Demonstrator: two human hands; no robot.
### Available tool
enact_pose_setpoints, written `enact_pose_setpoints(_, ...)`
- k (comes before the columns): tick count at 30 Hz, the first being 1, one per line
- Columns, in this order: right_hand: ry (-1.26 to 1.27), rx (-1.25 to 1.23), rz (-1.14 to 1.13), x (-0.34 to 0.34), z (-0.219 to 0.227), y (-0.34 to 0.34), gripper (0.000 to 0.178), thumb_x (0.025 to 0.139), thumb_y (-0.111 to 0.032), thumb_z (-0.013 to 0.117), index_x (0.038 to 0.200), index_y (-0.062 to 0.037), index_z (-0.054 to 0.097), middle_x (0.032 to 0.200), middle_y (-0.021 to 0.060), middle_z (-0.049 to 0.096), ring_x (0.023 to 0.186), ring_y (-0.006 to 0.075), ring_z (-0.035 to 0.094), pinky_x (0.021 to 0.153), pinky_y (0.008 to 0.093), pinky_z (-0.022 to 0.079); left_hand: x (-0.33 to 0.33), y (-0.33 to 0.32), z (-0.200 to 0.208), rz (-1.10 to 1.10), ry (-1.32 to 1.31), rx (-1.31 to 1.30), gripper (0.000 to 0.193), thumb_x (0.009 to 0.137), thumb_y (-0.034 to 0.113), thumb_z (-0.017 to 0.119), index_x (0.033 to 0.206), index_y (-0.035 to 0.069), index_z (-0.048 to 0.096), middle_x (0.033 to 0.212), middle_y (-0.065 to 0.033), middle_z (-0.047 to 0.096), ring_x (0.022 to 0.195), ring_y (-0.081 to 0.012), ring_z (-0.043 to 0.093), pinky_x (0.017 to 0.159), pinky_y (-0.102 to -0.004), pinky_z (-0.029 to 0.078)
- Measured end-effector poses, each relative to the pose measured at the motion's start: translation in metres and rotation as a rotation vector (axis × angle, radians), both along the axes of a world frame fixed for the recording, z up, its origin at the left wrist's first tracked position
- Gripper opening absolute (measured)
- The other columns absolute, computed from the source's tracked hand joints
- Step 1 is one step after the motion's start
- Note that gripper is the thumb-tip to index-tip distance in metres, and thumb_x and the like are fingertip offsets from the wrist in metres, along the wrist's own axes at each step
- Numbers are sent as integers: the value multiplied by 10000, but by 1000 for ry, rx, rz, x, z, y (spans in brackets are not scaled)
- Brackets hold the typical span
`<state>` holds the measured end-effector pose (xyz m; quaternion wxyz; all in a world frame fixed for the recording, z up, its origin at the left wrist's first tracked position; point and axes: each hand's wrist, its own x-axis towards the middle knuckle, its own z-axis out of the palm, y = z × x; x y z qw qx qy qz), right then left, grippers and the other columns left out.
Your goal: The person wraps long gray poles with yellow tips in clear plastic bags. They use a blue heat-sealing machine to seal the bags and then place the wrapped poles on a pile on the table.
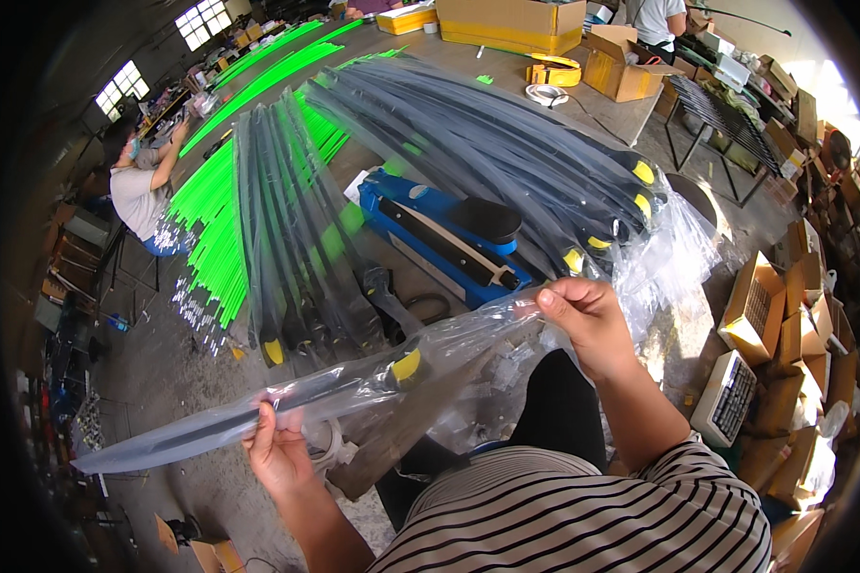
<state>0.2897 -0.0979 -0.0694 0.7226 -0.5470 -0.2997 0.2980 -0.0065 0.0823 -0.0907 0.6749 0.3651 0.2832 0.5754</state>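
Across my lap stretches a long clear plastic sleeve (339,390) with a slender dark piece inside, marked by a yellow patch near its thicker end. My left hand (275,449) pinches sleeve and dark piece together around mid-length. With thumb and fingers closed, my right hand (585,315) grips the gathered, loose end of the sleeve, past the dark piece. Just beyond on the table lies a blue impulse heat sealer (440,234) with a black arm. Similar bagged dark pieces (301,229) lie to its left, and a larger spread of bagged pieces (478,134) to its right.
Bright green rods (210,229) with white ends cover the table's left side. A co-worker (141,181) sits beyond them. Cardboard boxes (511,24) stand at the back, near a yellow tape roll (554,72). Open cartons (757,306) crowd the floor at right.
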Motion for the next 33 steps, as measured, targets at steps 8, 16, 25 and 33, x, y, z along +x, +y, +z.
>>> enact_pose_setpoints(8, -109, 90, -222, -4, -9, 0, 220, 847, -163, 571, 845, 52, 621, 620, 85, 601, 514, 108, 520, 536, 218, 429, 0, -2, 6, -41, -12, -168, 161, 794, 57, 588, 953, 39, 568, 940, -103, 602, 883, -223, 601, 733, -429, 536)
enact_pose_setpoints(16, -125, -19, -268, 12, -10, 11, 237, 833, -211, 596, 836, 20, 648, 559, 43, 571, 460, 81, 499, 450, 187, 379, 6, -6, -7, -90, -6, -95, 144, 799, 50, 575, 940, 24, 570, 921, -125, 606, 841, -239, 614, 692, -427, 549)
enact_pose_setpoints(25, -345, 51, -243, 45, -36, 44, 197, 853, -142, 562, 857, 37, 643, 503, 1, 518, 443, 46, 435, 468, 187, 340, 28, -4, -26, -37, -36, -198, 142, 820, 49, 565, 959, 19, 569, 949, -115, 613, 855, -194, 608, 737, -343, 522)
enact_pose_setpoints(33, -251, 79, -232, 88, -49, 79, 169, 837, -112, 574, 869, 36, 648, 549, -22, 503, 508, 40, 387, 506, 184, 342, 67, -4, -35, 4, -103, -208, 142, 822, 42, 565, 960, 11, 563, 959, -106, 607, 888, -211, 606, 759, -341, 525)
